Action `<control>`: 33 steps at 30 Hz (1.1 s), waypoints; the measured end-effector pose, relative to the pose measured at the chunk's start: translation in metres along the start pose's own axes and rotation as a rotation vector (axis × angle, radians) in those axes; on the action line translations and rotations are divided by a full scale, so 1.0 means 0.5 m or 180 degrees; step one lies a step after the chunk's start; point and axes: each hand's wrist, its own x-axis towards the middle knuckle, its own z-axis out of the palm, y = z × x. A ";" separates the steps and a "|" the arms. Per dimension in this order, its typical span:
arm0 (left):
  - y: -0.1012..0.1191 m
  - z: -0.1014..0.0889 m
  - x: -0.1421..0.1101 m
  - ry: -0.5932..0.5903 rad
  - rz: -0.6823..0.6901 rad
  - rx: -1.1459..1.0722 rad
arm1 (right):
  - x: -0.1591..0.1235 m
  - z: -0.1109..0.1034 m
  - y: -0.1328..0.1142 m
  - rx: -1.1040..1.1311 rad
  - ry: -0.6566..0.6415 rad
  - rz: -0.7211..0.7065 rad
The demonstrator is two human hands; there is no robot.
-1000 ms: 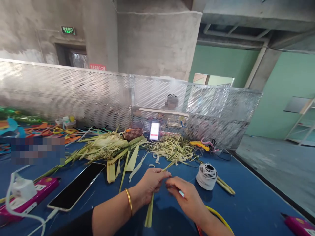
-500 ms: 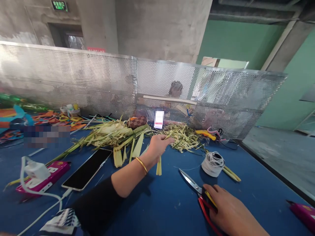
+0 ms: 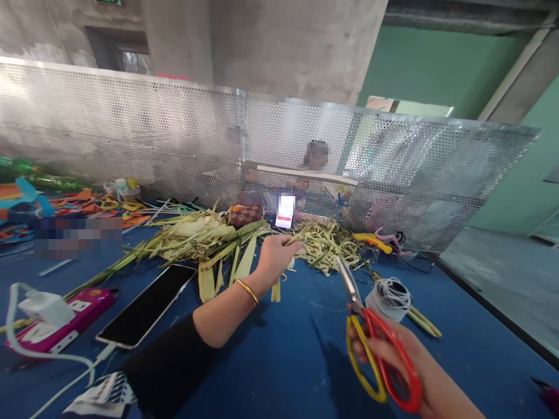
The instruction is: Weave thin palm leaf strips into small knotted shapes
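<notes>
My left hand [image 3: 275, 259], with a gold bangle at the wrist, pinches a pale green leaf strip [image 3: 276, 291] that hangs below the fingers. A tip of the strip shows above the thumb. Over the right side of the blue table, my right hand [image 3: 399, 349] grips scissors [image 3: 350, 286] with one red and one yellow handle loop. Their blades look closed and point away from me, towards a pile of short cut leaf pieces [image 3: 327, 244]. Left of my left hand lies a heap of long leaves [image 3: 192, 235].
A spool of white cord [image 3: 388, 299] is beside the scissors. On the left lie a black-screened phone [image 3: 148, 305] and a magenta power strip [image 3: 89, 307]. A lit phone [image 3: 285, 210] stands before a perforated metal screen [image 3: 174, 134], with people behind it.
My right hand has lifted the scissors off the table and turned them, handles now facing me. My left hand keeps its pinch on the leaf strip, barely shifted. The view has tilted slightly.
</notes>
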 end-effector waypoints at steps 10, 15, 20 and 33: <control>-0.015 -0.018 0.014 0.0116 0.0353 0.0724 | 0.043 0.123 -0.060 0.2370 -0.0787 -0.0011; -0.021 -0.011 0.012 0.0115 0.0428 0.0934 | 0.046 0.110 -0.039 0.2764 -0.0933 0.0376; -0.026 -0.006 0.008 0.0173 0.0655 0.1217 | 0.048 0.110 -0.041 0.2915 -0.1260 0.0478; -0.028 0.012 -0.013 0.0113 0.0588 0.1184 | 0.046 0.118 -0.045 0.2819 -0.1235 0.0496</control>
